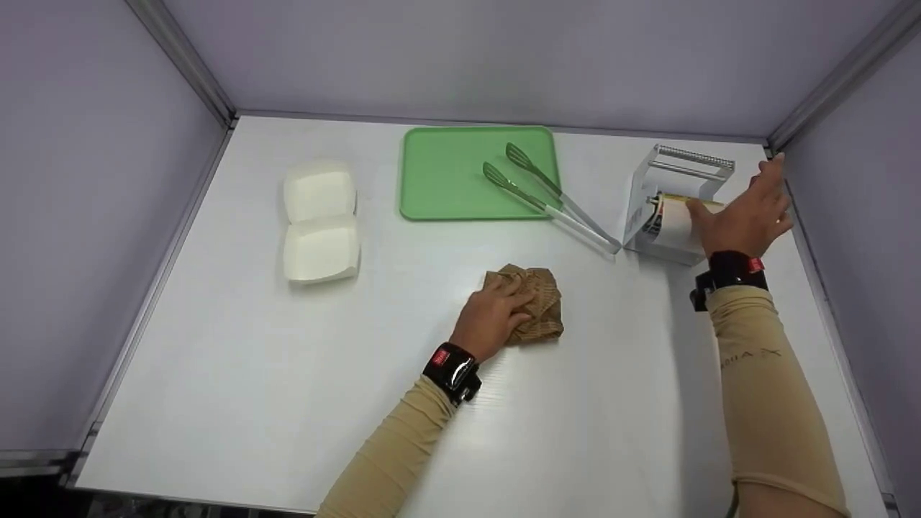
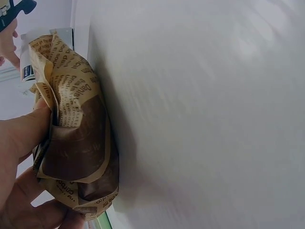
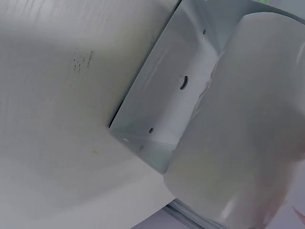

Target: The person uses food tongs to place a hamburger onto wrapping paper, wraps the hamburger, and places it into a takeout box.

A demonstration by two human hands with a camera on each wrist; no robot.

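Note:
In the head view my left hand holds a bundle wrapped in brown printed paper down on the table. The left wrist view shows the thumb at a fold of the paper and the other fingers along the bundle's side. What lies inside the wrapping is hidden. To the right, my right hand is at a roll of labels in a metal dispenser; its thumb lies by the roll and its fingers extend past it. A pale roll fills much of the right wrist view.
A green tray lies at the back, with tongs resting partly across it, their handles toward the dispenser. An opened white clamshell box is on the left. Pale walls border the white table.

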